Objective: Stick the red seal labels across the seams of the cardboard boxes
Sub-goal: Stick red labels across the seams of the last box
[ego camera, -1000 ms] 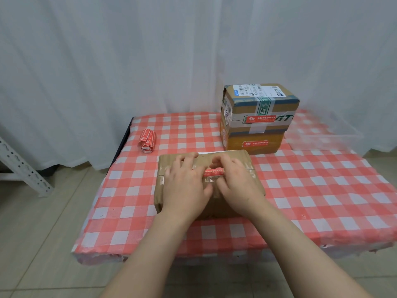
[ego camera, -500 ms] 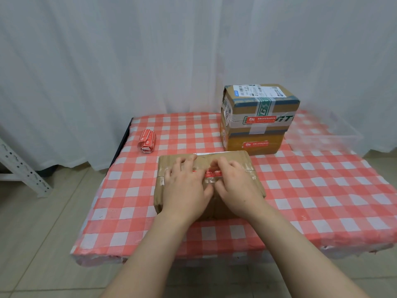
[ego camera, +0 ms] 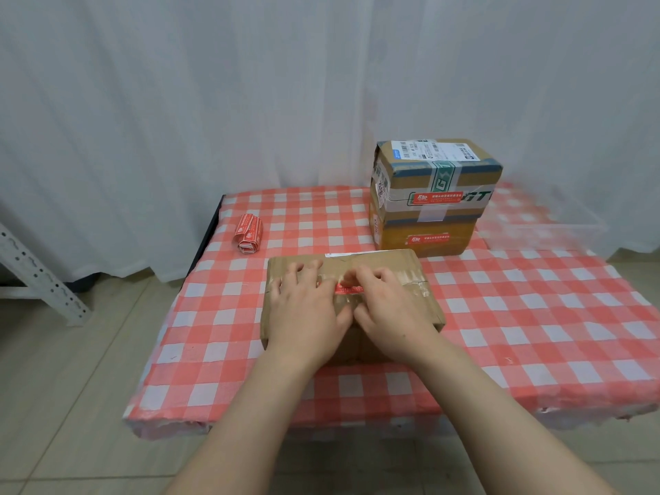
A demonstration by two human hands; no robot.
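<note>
A flat brown cardboard box lies on the checked table in front of me. A red seal label lies across its taped top seam, partly covered by my fingers. My left hand rests flat on the left half of the box, fingers spread beside the label. On the label's right end sits my right hand, its fingertips pressing down. A roll of red seal labels lies at the table's far left. Two stacked boxes at the back each carry a red label on the front.
The red-and-white checked table ends close to me and at the left. A transparent plastic bin stands at the back right beside the stacked boxes. White curtains hang behind. A metal shelf leg stands on the floor at left.
My right fingers have slid a little along the label toward the left, while the left hand stays flat on the box. The box has not moved.
</note>
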